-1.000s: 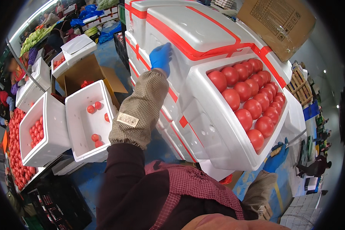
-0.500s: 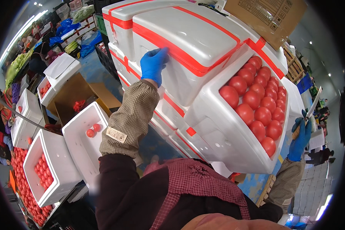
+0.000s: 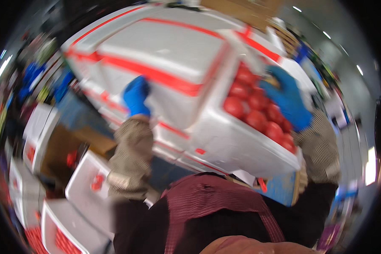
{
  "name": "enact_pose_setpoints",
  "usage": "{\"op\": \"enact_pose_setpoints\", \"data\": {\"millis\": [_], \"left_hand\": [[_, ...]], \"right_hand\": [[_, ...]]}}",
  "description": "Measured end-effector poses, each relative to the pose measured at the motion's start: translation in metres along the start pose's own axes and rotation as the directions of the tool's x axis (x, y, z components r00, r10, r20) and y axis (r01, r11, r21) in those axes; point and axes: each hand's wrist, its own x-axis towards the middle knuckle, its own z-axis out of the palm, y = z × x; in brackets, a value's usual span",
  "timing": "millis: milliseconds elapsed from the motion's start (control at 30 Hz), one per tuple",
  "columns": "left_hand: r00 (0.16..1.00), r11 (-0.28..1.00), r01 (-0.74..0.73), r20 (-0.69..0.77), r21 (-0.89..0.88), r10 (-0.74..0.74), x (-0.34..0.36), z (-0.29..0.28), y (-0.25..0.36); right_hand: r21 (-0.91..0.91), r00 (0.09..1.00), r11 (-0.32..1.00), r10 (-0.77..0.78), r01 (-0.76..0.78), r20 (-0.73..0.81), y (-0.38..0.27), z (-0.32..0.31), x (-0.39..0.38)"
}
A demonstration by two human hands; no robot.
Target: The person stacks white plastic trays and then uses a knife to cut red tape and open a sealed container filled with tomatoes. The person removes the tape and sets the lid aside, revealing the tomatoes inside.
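Note:
Blue gloves cover both of my hands, and motion blurs the picture. My left hand (image 3: pixel 136 96), fingers curled, is against the front of a white foam box (image 3: pixel 156 48) bound with red tape; whatever is in its fingers is hidden. Over the right part of an open white foam box (image 3: pixel 224 142) is my right hand (image 3: pixel 288 99), its fingers bent. A pale, smeared strip (image 3: pixel 254 61) shows near its fingertips, its kind unclear. Red tomatoes (image 3: pixel 256 118) fill the open box, some of them covered by the right hand.
More taped foam boxes are stacked beneath and behind. At lower left stand open foam boxes (image 3: pixel 86 186), one with a few tomatoes, and a cardboard box (image 3: pixel 57 148). Another cardboard box (image 3: pixel 245 10) lies at the far edge. Blue floor (image 3: pixel 169 169) shows between the stacks.
My right hand has swung in from the far right, where it held a pale blade-like strip, to above the tomatoes. The view has shifted; my left hand remains at the taped box.

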Motion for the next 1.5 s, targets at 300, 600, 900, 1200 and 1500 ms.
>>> {"op": "enact_pose_setpoints", "data": {"millis": [300,600,900,1200,1500], "left_hand": [[0.912,0.87,0.409,0.159,-0.276,-0.378,0.047,-0.033,-0.01],[0.908,0.874,0.396,0.262,-0.282,-0.327,0.063,-0.035,-0.008],[0.954,0.983,0.18,0.238,0.037,-0.183,0.054,-0.028,0.023],[0.929,0.94,0.341,0.154,0.001,-0.337,0.039,-0.017,0.023],[0.948,0.939,0.317,0.025,-0.13,-0.317,-0.042,0.024,0.049]], "right_hand": [[0.228,0.989,0.964,0.116,-0.134,0.088,0.0,-0.008,-0.024],[0.425,0.999,0.905,-0.005,-0.014,0.044,0.024,-0.003,-0.03],[0.406,0.998,0.912,0.039,-0.057,0.052,0.03,0.001,-0.026],[0.177,0.999,0.983,-0.04,0.038,0.006,0.017,0.01,-0.025],[0.115,0.936,0.956,-0.29,0.271,0.202,-0.063,0.041,0.065]]}}
